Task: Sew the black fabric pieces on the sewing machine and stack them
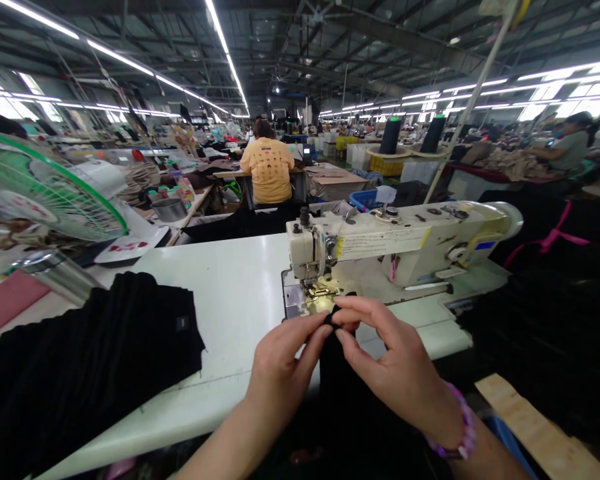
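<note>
A strip of black fabric (334,360) hangs down over the front edge of the table, its upper end pinched between both my hands. My left hand (285,357) grips its edge with thumb and forefinger. Close against it, my right hand (385,340) holds the same edge, fingertips nearly meeting the left ones. Just beyond my fingers stands a sewing machine (380,243), its lamp lighting the presser foot (323,291). The fabric is on the near side of the foot. Folds of the cloth between the fingertips are partly hidden.
On the left of the white table (230,287) lies a stack of black garment pieces (105,347) with a small label. A fan (50,187) and a metal cup (60,270) are beyond it. Dark fabric with a pink tie (550,233) is at right. A person in yellow (267,167) sits ahead.
</note>
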Available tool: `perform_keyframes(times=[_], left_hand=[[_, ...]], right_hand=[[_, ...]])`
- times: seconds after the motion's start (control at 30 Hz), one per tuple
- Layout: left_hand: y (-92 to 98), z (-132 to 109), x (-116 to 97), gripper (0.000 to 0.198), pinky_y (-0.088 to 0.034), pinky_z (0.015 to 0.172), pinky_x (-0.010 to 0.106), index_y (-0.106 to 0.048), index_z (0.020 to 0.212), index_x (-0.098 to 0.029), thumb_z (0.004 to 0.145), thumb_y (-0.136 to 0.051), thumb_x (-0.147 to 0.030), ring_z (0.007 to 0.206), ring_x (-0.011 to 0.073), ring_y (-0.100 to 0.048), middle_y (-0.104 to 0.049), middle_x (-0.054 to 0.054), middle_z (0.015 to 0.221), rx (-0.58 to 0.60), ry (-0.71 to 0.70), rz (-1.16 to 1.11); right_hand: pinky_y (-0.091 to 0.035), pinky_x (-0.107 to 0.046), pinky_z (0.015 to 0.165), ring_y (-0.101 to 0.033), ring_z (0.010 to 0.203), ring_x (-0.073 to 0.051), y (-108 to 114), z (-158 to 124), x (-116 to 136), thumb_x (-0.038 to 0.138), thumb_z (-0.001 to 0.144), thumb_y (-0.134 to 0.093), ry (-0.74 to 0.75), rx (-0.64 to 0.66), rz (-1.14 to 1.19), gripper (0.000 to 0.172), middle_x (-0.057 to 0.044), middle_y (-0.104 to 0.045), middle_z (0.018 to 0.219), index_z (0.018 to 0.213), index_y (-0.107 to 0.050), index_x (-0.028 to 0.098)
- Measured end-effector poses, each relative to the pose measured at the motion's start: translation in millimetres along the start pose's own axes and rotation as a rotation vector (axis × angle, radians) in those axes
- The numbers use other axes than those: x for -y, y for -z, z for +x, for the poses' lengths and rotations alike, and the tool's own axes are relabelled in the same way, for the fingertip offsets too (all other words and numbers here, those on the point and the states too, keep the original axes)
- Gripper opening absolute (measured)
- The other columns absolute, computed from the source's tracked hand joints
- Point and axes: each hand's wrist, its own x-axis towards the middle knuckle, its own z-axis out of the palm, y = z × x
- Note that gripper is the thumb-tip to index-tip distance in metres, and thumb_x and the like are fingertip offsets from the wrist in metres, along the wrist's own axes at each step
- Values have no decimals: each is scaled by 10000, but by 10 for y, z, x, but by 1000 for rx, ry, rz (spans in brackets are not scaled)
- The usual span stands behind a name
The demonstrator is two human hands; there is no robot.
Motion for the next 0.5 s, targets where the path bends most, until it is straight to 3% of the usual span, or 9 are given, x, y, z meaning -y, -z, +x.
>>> perform_keyframes(times=[0.1,0.17,0.23,0.37,0.5], left_hand=[[52,-7,54,242,-592,750,240,-701,1130,-180,908,-626,-118,798,161,-734,-779,73,938,9,-207,109],[105,14,50,261,-583,732,240,-694,1143,-180,911,-604,-100,785,158,-722,-770,75,924,29,-228,93],[173,62,16,201,-570,724,239,-713,1058,-187,915,-598,-107,773,149,-705,-755,60,891,40,-126,22],[291,175,-66,158,-532,700,243,-693,813,-185,932,-589,-187,766,152,-658,-693,37,809,60,135,-164],[334,185,-54,204,-505,741,254,-676,783,-182,943,-584,-268,797,162,-635,-674,37,829,144,286,-328]], right_hand=[[-565,-292,875,-696,861,-143,14,-19,21,147,891,-595,-27,50,25,359,1,-726,992,1225,-559,276],[-559,-282,848,-692,874,-144,40,-15,16,201,898,-633,-40,103,61,339,-5,-713,1020,1218,-548,275],[-547,-306,853,-677,940,-171,77,16,-12,307,870,-712,13,174,74,373,-27,-694,1067,1201,-546,265],[-466,-411,904,-611,1013,-243,125,139,-105,483,745,-827,299,240,-114,496,-55,-699,1063,1092,-591,219],[-407,-433,890,-572,953,-238,87,253,-141,307,818,-773,490,306,-311,250,-36,-702,966,1000,-639,200]])
